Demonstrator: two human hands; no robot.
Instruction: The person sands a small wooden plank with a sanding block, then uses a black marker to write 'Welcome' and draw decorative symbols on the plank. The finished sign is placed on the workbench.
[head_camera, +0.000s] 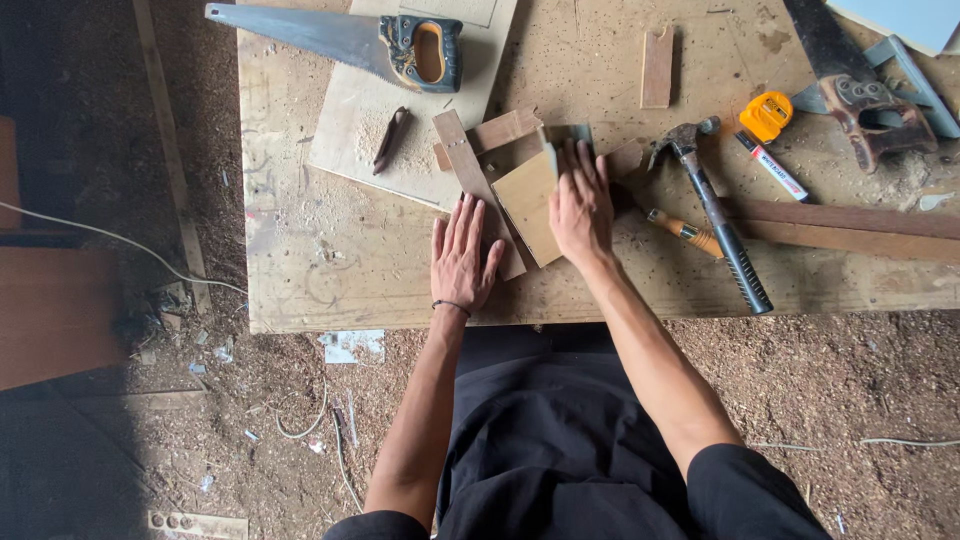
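Plywood piece (527, 205) lies over wood strips (470, 165), no fasteners seen yet; left hand (460, 255) & right hand (580, 205) flat, open, pressing; hammer (715, 215) untouched.

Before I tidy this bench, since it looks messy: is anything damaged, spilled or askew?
Nothing looks broken. Sawdust lies heaped on the thin board under the handsaw, and the wood strips by the left hand cross at odd angles.

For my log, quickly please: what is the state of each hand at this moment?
Left hand: open, flat on the narrow wooden strip.
Right hand: open, fingers pressing on the small plywood panel; gripping nothing.
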